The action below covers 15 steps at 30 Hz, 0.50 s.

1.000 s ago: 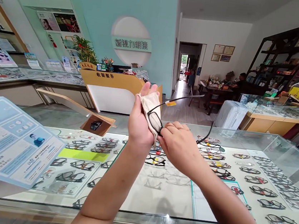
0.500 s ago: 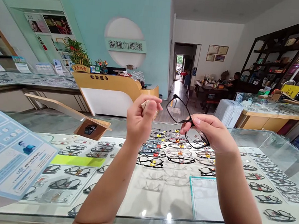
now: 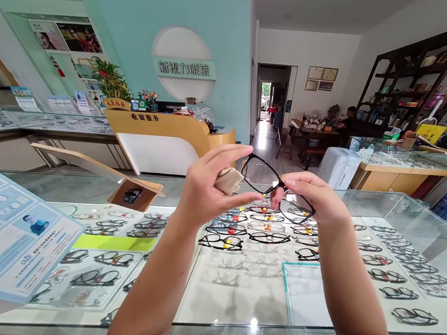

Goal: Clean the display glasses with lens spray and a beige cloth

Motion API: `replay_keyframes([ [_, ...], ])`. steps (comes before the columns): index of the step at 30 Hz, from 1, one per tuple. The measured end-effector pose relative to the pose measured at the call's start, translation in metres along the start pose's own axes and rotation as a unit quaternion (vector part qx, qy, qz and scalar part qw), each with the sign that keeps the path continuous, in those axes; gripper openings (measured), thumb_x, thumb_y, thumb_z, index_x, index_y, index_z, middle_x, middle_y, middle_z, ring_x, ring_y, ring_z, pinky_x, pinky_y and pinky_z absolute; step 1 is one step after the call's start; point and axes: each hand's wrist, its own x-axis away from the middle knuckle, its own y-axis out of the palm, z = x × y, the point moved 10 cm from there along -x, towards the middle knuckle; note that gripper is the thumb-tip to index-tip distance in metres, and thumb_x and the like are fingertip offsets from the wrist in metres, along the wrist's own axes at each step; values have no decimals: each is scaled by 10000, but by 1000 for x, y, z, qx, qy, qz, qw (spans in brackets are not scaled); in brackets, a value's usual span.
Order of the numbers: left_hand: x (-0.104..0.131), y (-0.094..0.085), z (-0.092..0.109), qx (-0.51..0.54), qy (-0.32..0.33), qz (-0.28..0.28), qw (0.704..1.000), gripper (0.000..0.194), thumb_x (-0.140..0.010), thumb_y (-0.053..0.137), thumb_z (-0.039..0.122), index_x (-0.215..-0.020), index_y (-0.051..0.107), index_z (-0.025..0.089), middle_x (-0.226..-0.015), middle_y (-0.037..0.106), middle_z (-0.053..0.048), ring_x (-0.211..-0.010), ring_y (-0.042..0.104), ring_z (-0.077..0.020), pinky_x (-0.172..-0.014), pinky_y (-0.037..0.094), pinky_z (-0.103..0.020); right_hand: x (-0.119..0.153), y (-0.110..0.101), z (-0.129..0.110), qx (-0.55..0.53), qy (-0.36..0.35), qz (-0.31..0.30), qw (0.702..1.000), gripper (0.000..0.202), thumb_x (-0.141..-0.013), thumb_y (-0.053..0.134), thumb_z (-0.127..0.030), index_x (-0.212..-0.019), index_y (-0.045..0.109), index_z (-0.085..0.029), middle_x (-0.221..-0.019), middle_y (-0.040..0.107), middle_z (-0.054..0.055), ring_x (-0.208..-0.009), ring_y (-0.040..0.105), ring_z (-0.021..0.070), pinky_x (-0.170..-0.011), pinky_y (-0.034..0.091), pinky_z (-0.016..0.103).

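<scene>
Black-framed glasses (image 3: 282, 183) are held up above the glass counter, tilted down to the right. My right hand (image 3: 315, 195) pinches them near the bridge between thumb and fingers. My left hand (image 3: 209, 184) holds a crumpled beige cloth (image 3: 229, 181) in its palm, with thumb and index finger spread wide. Its fingertips are at the left lens of the glasses; whether they touch it I cannot tell. Below, rows of glasses (image 3: 269, 238) lie inside the counter.
The glass display counter (image 3: 196, 332) spans the front. At left are a blue-and-white leaflet (image 3: 17, 235) and a wooden stand (image 3: 134, 192). Farther back are a cashier desk (image 3: 161, 149), a suitcase (image 3: 338, 167) and a seated person (image 3: 349, 120).
My left hand has opened from a closed grip, its thumb and index finger now spread toward the glasses, showing more cloth. The glasses and right hand have barely moved. The view has shifted slightly.
</scene>
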Motion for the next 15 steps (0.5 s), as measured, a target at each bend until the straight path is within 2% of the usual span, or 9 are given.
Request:
replay_keyframes([
  [5,-1,-3,-2,-22,-15,1,1000,762,-550,1098,579,-1212,854,292,-1300,791,-105,-1284,687,-382,-1213,529,-524,0,2,0,18,3,-15,1000,373,-1072,699,-492,-874,861,-220,-874,852,46,-850,789,206,-870,601,328],
  [11,1,-1,5,-61,36,-9,997,760,-625,1067,596,-1281,829,294,-1277,804,-100,-1205,719,-354,-1167,558,-488,2,6,-9,98,-7,-13,995,401,-1090,665,-513,-879,875,-245,-912,862,45,-896,780,218,-936,595,361],
  [15,1,-3,4,-55,30,10,998,743,-602,1076,601,-1234,833,295,-1265,810,-95,-1217,720,-366,-1157,572,-504,5,3,-17,135,-22,29,990,475,-1096,626,-587,-874,895,-265,-886,855,47,-901,782,235,-960,605,398],
])
